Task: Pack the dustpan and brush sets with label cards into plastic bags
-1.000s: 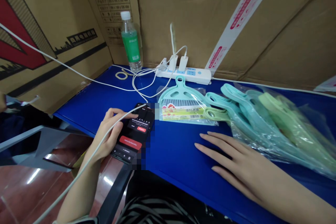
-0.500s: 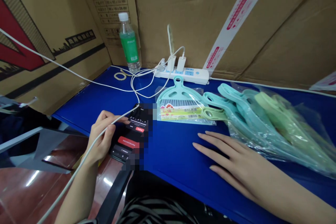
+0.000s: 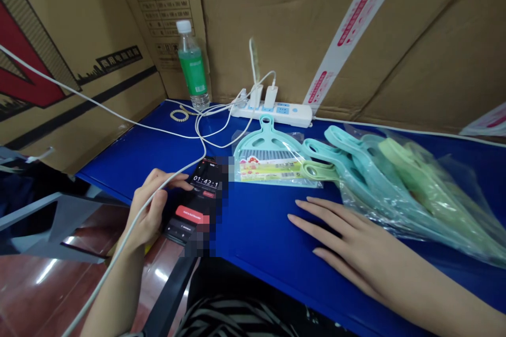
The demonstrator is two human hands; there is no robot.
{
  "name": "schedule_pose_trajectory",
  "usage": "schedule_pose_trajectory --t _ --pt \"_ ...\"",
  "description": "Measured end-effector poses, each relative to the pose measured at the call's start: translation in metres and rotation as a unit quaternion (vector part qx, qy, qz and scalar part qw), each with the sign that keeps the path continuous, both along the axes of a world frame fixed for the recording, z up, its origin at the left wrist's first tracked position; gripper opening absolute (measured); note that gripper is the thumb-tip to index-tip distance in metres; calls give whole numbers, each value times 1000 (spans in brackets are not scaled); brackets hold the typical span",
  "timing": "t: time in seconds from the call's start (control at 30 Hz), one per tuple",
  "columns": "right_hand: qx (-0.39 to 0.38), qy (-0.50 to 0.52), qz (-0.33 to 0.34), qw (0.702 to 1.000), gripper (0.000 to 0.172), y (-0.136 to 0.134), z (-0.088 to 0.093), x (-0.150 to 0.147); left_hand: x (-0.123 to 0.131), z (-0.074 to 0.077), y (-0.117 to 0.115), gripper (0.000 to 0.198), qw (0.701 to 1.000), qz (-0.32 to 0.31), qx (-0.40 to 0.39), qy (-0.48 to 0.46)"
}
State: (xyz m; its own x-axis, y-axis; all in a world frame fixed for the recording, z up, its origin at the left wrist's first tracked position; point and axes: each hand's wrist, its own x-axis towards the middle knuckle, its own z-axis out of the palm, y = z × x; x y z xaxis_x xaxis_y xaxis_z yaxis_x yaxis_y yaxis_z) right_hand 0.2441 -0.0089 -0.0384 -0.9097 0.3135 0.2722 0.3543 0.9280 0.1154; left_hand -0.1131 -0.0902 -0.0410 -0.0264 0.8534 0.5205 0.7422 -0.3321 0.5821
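My left hand [image 3: 149, 209] grips a black phone [image 3: 193, 201] at the near left edge of the blue table [image 3: 256, 224]; its thumb rests at the screen's left side. The screen shows a timer and a red button. A white cable [image 3: 130, 224] runs over that hand to the phone. My right hand [image 3: 343, 242] lies flat on the table, palm down, fingers apart, holding nothing. Just beyond its fingertips lies a bagged teal dustpan and brush set [image 3: 272, 160].
A heap of bagged teal and green dustpans [image 3: 399, 189] fills the right side. A white power strip [image 3: 276, 111] with chargers, a green-labelled water bottle [image 3: 192, 66] and a bead bracelet [image 3: 179, 115] sit at the back by cardboard boxes [image 3: 316, 21].
The view has drifted slightly; my left hand and phone sit a little lower and further left. The thumb has drawn back from the screen, and the timer digits now show. My right hand stays flat.
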Motion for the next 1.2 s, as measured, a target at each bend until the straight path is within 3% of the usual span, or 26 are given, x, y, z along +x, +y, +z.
schedule_pose_trajectory --t 0.1,0.2,0.37,0.5,0.6,0.77,0.97,1.2 --pt "-8 1 -1 1000 42 0 -1 1 2 4 -6 40 999 3 -36 31" --pt "-20 -3 -4 1000 42 -1 -2 2 11 10 -12 60 990 1 -68 120" --pt "-17 -6 -6 1000 43 -3 -1 2 38 13 -11 95 943 43 -128 304" --pt "-5 -1 -3 1000 42 -5 2 2 50 21 -2 91 912 75 -156 373" --pt "-2 -5 -6 1000 42 -7 3 3 44 38 5 81 895 39 -211 390" --pt "-4 -1 -10 1000 41 -9 4 4 12 62 26 84 890 -42 -271 364" --pt "-19 -9 -15 1000 40 -9 6 4 -19 63 59 87 895 -125 -279 326" --pt "-31 -10 -15 999 40 -9 7 5 -19 75 84 82 877 -196 -292 327"
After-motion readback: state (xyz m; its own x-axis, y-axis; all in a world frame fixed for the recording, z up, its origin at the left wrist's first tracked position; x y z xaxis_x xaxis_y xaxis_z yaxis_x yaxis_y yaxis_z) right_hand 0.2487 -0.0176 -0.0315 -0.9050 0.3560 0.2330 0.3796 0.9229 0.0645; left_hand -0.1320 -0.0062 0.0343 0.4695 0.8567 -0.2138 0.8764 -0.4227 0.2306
